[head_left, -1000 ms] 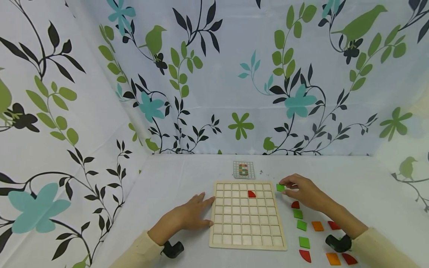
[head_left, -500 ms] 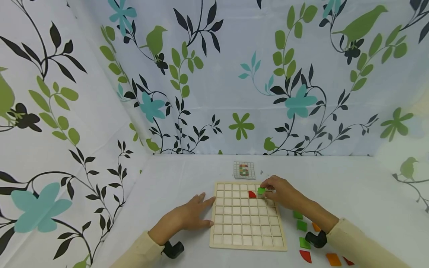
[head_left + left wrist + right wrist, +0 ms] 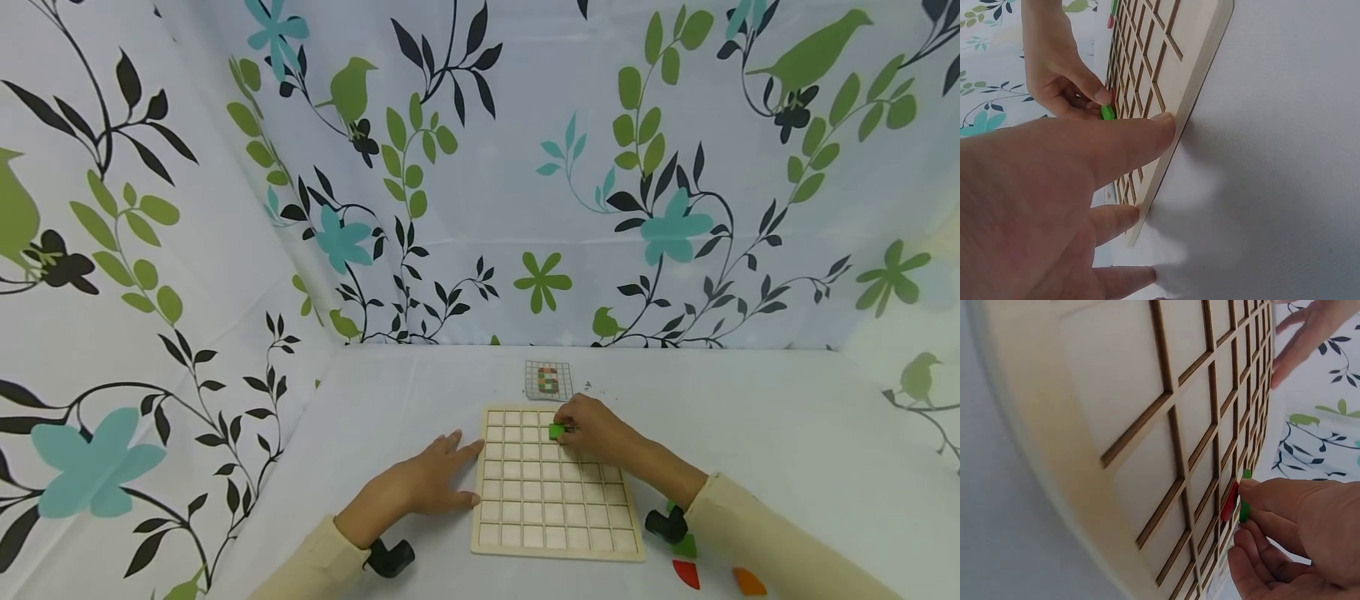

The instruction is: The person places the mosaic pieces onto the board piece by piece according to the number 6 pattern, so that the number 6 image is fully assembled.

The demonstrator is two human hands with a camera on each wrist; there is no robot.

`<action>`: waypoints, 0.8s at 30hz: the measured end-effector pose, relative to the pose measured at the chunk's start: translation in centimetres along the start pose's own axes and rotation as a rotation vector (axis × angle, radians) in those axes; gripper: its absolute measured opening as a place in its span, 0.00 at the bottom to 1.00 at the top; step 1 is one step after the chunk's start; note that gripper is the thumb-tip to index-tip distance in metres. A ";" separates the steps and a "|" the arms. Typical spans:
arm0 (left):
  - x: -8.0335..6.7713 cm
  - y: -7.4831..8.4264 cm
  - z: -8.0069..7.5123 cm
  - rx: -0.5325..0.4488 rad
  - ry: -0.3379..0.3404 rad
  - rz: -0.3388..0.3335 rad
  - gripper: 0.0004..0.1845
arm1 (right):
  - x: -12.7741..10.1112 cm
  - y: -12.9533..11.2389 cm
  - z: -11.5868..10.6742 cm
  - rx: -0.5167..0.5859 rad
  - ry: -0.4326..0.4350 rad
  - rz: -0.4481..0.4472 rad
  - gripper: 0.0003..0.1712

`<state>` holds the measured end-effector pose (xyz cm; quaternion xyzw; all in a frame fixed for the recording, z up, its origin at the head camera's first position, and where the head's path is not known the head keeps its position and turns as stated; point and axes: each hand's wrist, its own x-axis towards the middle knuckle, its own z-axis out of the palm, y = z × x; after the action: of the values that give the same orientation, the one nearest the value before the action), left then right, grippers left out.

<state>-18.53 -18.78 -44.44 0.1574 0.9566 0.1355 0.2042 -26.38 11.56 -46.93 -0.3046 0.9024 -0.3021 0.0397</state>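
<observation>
A pale wooden grid board (image 3: 555, 553) lies on the white table. My left hand (image 3: 427, 479) rests at its left side with spread fingers, the thumb (image 3: 1141, 134) and another fingertip touching the rim in the left wrist view. Over the upper rows of cells, my right hand (image 3: 600, 432) pinches a green square tile (image 3: 556, 431) between thumb and fingers. In the right wrist view that tile stands on edge beside a red quarter-circle tile (image 3: 1230, 503) lying in a cell. From the head the red tile is hidden by my right hand.
Behind the board lies a small card (image 3: 548, 381) with a coloured grid pattern. Right of the board are loose tiles: a red one (image 3: 686, 573), an orange one (image 3: 749, 582) and a green one (image 3: 685, 547). My right forearm covers part of that area.
My right hand has carried the green tile leftward from beyond the board's right edge, past the last column, to the red tile's place. My left hand has stayed put.
</observation>
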 end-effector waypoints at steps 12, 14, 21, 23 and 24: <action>-0.2 0.2 -0.1 -0.008 0.001 -0.002 0.43 | 0.7 -1.3 0.1 0.011 -0.068 0.041 0.10; -0.1 0.1 0.0 -0.010 0.001 -0.001 0.43 | 0.7 -1.3 0.1 0.025 -0.070 0.034 0.10; -0.1 0.0 0.0 0.009 0.007 0.002 0.43 | 1.0 -1.5 0.0 0.050 -0.094 -0.021 0.06; 0.0 0.0 0.0 0.006 0.006 0.002 0.43 | 1.0 -1.5 0.1 0.051 -0.096 -0.024 0.06; 0.0 0.0 0.1 0.002 0.005 0.001 0.43 | 1.0 -1.5 0.1 0.049 -0.093 -0.021 0.07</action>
<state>-18.49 -18.81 -44.52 0.1578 0.9572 0.1349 0.2015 -26.37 9.97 -46.02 -0.3268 0.8887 -0.3099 0.0857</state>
